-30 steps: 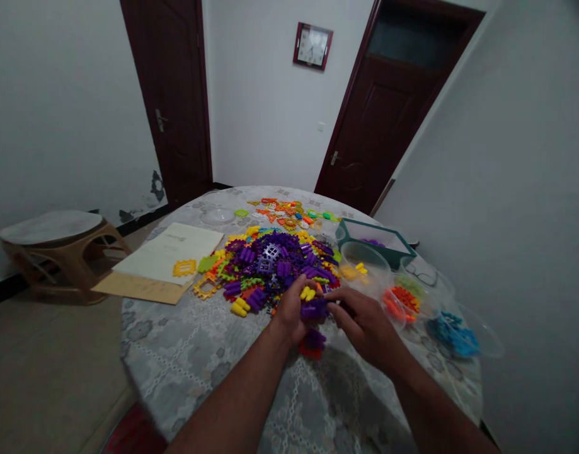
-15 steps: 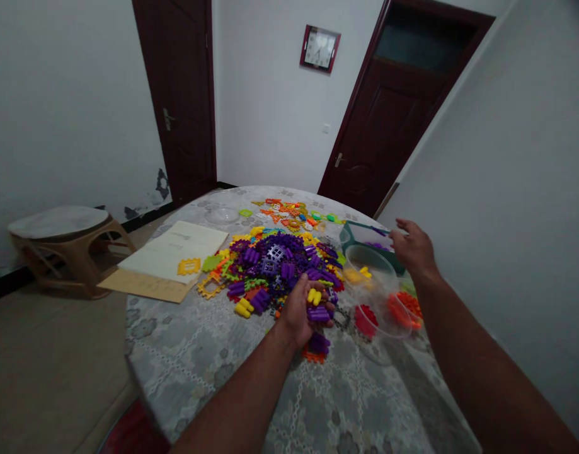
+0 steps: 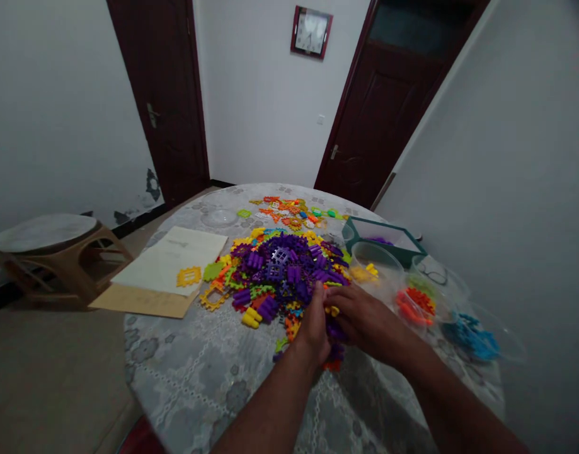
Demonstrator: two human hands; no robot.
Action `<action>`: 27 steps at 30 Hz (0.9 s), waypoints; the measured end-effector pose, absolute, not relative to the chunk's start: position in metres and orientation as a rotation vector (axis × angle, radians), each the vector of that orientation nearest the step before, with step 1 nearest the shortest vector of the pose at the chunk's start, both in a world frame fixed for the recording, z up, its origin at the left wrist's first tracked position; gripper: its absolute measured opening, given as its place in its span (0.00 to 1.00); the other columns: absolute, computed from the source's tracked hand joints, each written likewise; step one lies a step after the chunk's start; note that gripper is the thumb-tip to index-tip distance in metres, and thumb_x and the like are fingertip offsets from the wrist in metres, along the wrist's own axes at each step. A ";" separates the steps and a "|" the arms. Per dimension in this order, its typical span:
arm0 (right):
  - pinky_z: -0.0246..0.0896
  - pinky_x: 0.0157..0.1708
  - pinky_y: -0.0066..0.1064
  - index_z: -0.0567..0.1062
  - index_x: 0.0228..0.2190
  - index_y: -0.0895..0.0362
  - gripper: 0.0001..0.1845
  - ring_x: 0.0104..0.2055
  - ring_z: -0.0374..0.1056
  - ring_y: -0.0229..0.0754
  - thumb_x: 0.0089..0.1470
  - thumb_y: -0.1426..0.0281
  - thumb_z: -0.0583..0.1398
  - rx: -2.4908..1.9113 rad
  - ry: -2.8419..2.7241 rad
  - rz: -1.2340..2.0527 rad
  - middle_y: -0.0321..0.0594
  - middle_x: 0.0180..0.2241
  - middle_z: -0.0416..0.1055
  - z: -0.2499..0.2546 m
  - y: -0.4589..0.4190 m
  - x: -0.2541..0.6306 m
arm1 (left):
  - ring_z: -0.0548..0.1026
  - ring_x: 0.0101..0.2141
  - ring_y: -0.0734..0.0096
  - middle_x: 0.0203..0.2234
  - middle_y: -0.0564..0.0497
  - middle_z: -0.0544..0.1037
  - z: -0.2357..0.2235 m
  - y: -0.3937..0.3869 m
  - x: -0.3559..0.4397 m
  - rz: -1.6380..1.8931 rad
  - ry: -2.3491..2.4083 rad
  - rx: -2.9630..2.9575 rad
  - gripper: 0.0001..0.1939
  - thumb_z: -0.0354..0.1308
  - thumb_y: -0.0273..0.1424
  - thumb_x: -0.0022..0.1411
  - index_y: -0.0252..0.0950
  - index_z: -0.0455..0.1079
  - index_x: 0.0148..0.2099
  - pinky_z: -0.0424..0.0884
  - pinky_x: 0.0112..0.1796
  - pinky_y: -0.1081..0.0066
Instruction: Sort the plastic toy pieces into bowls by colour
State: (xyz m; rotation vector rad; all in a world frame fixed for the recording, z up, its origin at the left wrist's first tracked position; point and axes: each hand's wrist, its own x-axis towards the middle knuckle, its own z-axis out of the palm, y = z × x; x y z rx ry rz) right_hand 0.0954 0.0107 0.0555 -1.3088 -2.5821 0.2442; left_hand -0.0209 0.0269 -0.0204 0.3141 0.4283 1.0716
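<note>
My left hand (image 3: pixel 315 328) is cupped around purple building pieces (image 3: pixel 335 329) and a yellow building piece (image 3: pixel 333 311), just in front of the pile. My right hand (image 3: pixel 367 321) meets it from the right, fingers bent together over the left palm. Whether those fingers grip a piece is hidden. Behind both hands spreads a heap of plastic building pieces (image 3: pixel 284 255), mostly purple, with yellow, green and orange ones around its edge. A few purple and orange-red pieces (image 3: pixel 332 365) lie below the hands on the patterned tablecloth (image 3: pixel 189 366).
To the right stand a green-rimmed box (image 3: pixel 405 256), a clear tub (image 3: pixel 394 280) with yellow pieces, and containers with red gears (image 3: pixel 420 301) and blue pieces (image 3: pixel 473 337). Paper sheets (image 3: pixel 164 261) lie left, a stool (image 3: pixel 57 252) beyond. Scattered orange pieces (image 3: pixel 289 211) lie at the back.
My right hand has come down from the green-rimmed box to my left hand. The yellow and purple pieces in my left palm are now mostly covered. The view has shifted slightly.
</note>
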 end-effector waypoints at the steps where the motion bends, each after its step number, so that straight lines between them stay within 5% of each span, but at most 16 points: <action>1: 0.67 0.57 0.44 0.77 0.54 0.53 0.19 0.56 0.72 0.48 0.64 0.76 0.57 -1.310 -2.569 0.239 0.46 0.55 0.76 0.055 0.011 0.098 | 0.81 0.37 0.58 0.36 0.40 0.81 -0.019 0.026 -0.019 1.078 0.426 0.316 0.30 0.50 0.54 0.70 0.31 0.75 0.52 0.77 0.34 0.66; 7: 0.71 0.46 0.35 0.77 0.51 0.52 0.14 0.45 0.76 0.44 0.67 0.67 0.57 -1.355 -2.273 0.299 0.43 0.46 0.79 0.061 0.021 0.144 | 0.76 0.28 0.63 0.30 0.48 0.76 -0.015 0.023 -0.018 0.947 0.438 0.352 0.36 0.47 0.59 0.68 0.35 0.66 0.62 0.74 0.23 0.70; 13: 0.72 0.42 0.39 0.79 0.50 0.58 0.17 0.37 0.76 0.46 0.63 0.64 0.59 -1.672 -1.772 -0.150 0.47 0.43 0.79 0.064 0.057 0.209 | 0.76 0.29 0.63 0.31 0.47 0.74 -0.015 0.027 -0.024 0.989 0.454 0.318 0.36 0.45 0.59 0.69 0.35 0.64 0.62 0.76 0.25 0.66; 19: 0.73 0.42 0.39 0.78 0.50 0.55 0.15 0.40 0.76 0.45 0.65 0.66 0.58 -1.523 -1.775 -0.171 0.47 0.46 0.78 0.061 0.033 0.183 | 0.77 0.31 0.62 0.33 0.45 0.75 -0.011 0.028 -0.028 1.035 0.438 0.306 0.35 0.46 0.58 0.69 0.33 0.68 0.58 0.77 0.30 0.64; 24: 0.68 0.57 0.48 0.74 0.56 0.52 0.19 0.57 0.69 0.51 0.63 0.70 0.61 -1.058 -2.353 0.108 0.47 0.54 0.76 0.041 -0.012 0.125 | 0.77 0.32 0.67 0.34 0.44 0.76 -0.007 0.027 -0.029 1.079 0.395 0.295 0.33 0.46 0.56 0.71 0.32 0.70 0.56 0.74 0.31 0.72; 27: 0.67 0.57 0.47 0.76 0.51 0.52 0.15 0.57 0.68 0.50 0.64 0.74 0.61 -1.011 -2.310 0.039 0.45 0.49 0.79 0.026 -0.019 0.113 | 0.78 0.34 0.65 0.37 0.43 0.77 -0.005 0.024 -0.028 1.040 0.394 0.334 0.31 0.46 0.54 0.72 0.33 0.70 0.58 0.73 0.31 0.71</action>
